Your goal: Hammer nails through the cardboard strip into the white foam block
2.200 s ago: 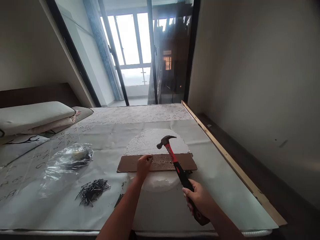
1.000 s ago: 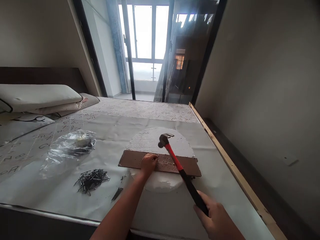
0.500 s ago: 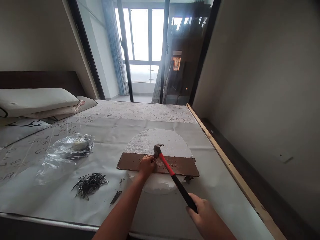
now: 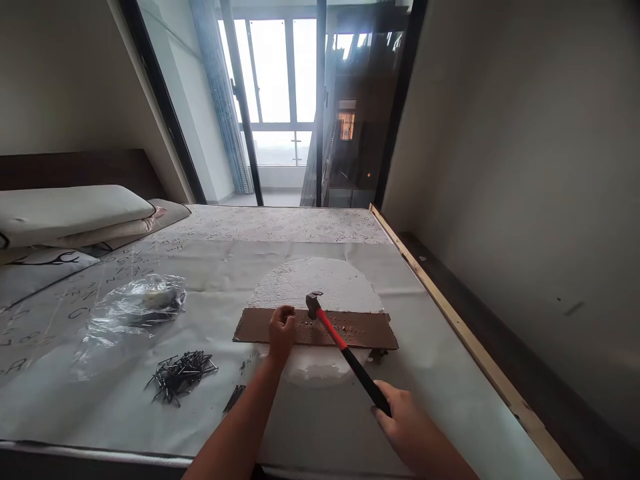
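Observation:
My right hand (image 4: 403, 420) grips the black lower handle of a claw hammer (image 4: 333, 328), whose upper handle is red. The hammer's metal head is above the brown board (image 4: 373, 327), which is dotted with small holes or nail heads around its middle. My left hand (image 4: 283, 332) is over the board's left part, with fingers curled and thumb drawn in. Whatever those fingers pinch is too small to make out. Beneath the board lies a round white foam slab (image 4: 320, 280), part of it showing at front and back. A small bunch of nails (image 4: 234, 398) lies beside my left forearm.
A pile of nails (image 4: 183, 377) and a clear plastic bag (image 4: 137, 303) lie to the left on the pale sheet covering the bed. Pillows (image 4: 75, 210) are stacked at the far left. A wooden strip (image 4: 465, 333) runs along the bed's right edge.
My left hand has moved left along the board, away from the hammer head. The hammer has shifted very slightly left, and the view has turned a little.

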`<state>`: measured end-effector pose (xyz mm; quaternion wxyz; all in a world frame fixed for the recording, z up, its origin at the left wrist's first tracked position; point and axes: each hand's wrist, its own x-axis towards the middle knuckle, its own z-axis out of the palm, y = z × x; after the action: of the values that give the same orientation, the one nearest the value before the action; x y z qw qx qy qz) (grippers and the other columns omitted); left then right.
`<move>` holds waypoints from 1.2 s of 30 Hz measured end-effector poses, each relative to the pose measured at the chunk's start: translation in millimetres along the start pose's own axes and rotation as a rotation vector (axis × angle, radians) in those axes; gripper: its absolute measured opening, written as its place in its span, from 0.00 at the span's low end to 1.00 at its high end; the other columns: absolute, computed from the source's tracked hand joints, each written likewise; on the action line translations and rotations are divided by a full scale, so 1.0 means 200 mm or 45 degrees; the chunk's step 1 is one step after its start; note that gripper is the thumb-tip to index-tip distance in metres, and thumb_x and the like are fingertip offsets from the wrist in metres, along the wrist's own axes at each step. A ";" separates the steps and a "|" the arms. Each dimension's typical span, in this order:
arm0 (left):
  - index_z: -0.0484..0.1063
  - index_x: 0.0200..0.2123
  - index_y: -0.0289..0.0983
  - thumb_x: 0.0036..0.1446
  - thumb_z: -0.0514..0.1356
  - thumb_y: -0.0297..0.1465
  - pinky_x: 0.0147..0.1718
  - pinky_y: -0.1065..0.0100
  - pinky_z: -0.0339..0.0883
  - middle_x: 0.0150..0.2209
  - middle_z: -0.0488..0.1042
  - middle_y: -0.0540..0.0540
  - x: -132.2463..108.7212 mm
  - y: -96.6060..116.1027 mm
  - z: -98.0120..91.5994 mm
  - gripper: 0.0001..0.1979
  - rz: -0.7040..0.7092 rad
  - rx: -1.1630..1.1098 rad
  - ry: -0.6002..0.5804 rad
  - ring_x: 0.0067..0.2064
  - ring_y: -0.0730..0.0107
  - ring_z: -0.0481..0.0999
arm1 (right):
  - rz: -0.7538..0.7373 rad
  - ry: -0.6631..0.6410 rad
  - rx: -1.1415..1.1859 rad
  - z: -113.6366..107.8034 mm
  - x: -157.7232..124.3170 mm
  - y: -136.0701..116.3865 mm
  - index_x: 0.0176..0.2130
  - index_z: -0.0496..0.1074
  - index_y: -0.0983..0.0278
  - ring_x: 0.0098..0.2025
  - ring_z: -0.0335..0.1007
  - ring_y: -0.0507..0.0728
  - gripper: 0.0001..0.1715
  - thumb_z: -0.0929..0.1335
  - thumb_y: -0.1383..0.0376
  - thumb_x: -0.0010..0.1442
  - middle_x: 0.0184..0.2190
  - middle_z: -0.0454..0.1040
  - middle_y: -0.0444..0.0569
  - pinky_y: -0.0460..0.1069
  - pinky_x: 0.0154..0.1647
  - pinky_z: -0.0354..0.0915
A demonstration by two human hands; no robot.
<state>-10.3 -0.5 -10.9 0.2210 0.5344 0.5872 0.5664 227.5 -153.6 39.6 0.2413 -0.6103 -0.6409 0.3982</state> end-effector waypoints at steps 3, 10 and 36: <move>0.68 0.34 0.36 0.49 0.50 0.30 0.36 0.69 0.65 0.34 0.72 0.45 0.00 0.08 -0.06 0.10 0.113 0.047 0.017 0.37 0.68 0.72 | 0.027 -0.033 0.148 -0.01 -0.01 -0.01 0.30 0.65 0.63 0.18 0.57 0.50 0.05 0.61 0.67 0.49 0.18 0.60 0.40 0.44 0.18 0.55; 0.71 0.30 0.38 0.51 0.52 0.37 0.36 0.70 0.64 0.32 0.73 0.47 -0.03 0.16 -0.35 0.12 0.168 0.406 0.216 0.36 0.68 0.71 | 0.148 -0.232 0.711 -0.01 -0.01 -0.02 0.29 0.55 0.61 0.09 0.49 0.47 0.10 0.61 0.58 0.51 0.11 0.54 0.32 0.42 0.09 0.51; 0.71 0.21 0.36 0.32 0.58 0.23 0.31 0.64 0.65 0.33 0.76 0.39 -0.22 -0.26 -0.73 0.07 -0.631 1.634 -0.832 0.35 0.56 0.74 | 0.155 -0.213 1.194 -0.04 0.03 0.06 0.32 0.57 0.62 0.14 0.56 0.45 0.19 0.69 0.58 0.44 0.18 0.60 0.34 0.43 0.13 0.57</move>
<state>-140.9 -91.7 -34.4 0.1505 0.5511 0.8089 -0.1392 239.9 -145.8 33.9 0.4144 -0.4380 -0.3726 0.7054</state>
